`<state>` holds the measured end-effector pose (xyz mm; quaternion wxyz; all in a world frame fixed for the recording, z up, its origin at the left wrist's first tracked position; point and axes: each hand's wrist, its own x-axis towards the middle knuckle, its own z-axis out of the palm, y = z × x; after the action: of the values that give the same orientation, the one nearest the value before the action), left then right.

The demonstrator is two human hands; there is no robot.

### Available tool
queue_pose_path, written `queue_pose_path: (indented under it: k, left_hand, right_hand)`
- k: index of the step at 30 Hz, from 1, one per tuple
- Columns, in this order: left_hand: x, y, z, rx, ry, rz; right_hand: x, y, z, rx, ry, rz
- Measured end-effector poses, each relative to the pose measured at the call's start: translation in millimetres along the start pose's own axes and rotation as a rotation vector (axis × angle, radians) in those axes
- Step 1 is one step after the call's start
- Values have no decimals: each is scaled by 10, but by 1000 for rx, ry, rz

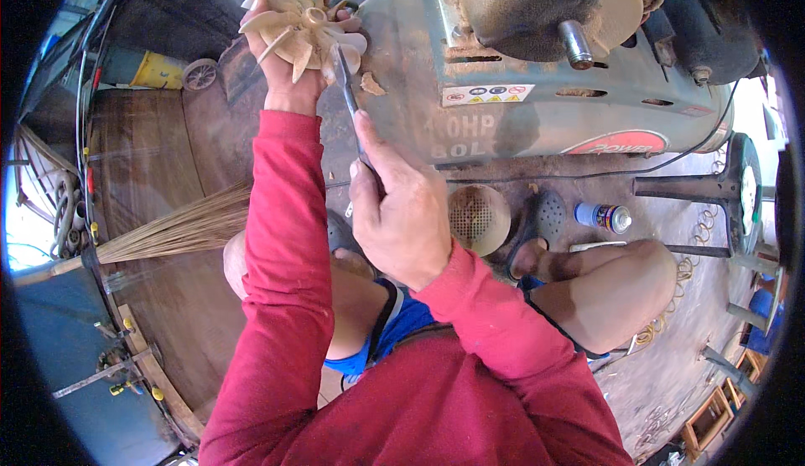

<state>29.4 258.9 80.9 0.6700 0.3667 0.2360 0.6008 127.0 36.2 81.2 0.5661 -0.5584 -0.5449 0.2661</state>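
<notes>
My left hand (289,76) is closed around the underside of a cream-coloured fan wheel (312,26) with curved blades and a round hub. Brownish dirt coats parts of the wheel, and my fingers are partly hidden behind it. In my right hand (404,206) is a slim dark metal tool (347,89), pointing up and away from me. Its tip is against or just over the near blades; whether it touches I cannot tell, nor whether it is a screwdriver or a scraper. The wheel is held beside the left end of a grey compressor tank (402,55).
A dusty housing with a bare shaft (576,44) sits on the tank. A loose brown flake (372,85) lies near the wheel. A perforated round container (478,219), a spray can (604,217) and a coiled hose (671,298) are to the right, a straw broom (180,230) left.
</notes>
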Motion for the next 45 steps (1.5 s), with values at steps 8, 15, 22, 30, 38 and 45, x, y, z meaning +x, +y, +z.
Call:
queue_pose_path:
  k: [8, 15, 22, 30, 38, 45]
  left_hand:
    - [14, -6, 70, 118, 63, 78]
    - [-38, -11, 96, 60, 23, 69]
    - [18, -18, -91, -41, -69, 15]
    - [-1, -38, -9, -26, 7, 13]
    - [-44, -43, -5, -72, -53, -37]
    - [-8, -73, -16, -44, 5, 23]
  right_hand:
    - [9, -20, 23, 60, -32, 71]
    - [23, 15, 143, 74, 30, 60]
    - [30, 20, 161, 109, 9, 86]
    - [20, 236, 142, 337, -32, 132]
    - [11, 44, 117, 328, -78, 223]
    - [20, -23, 170, 78, 42, 47]
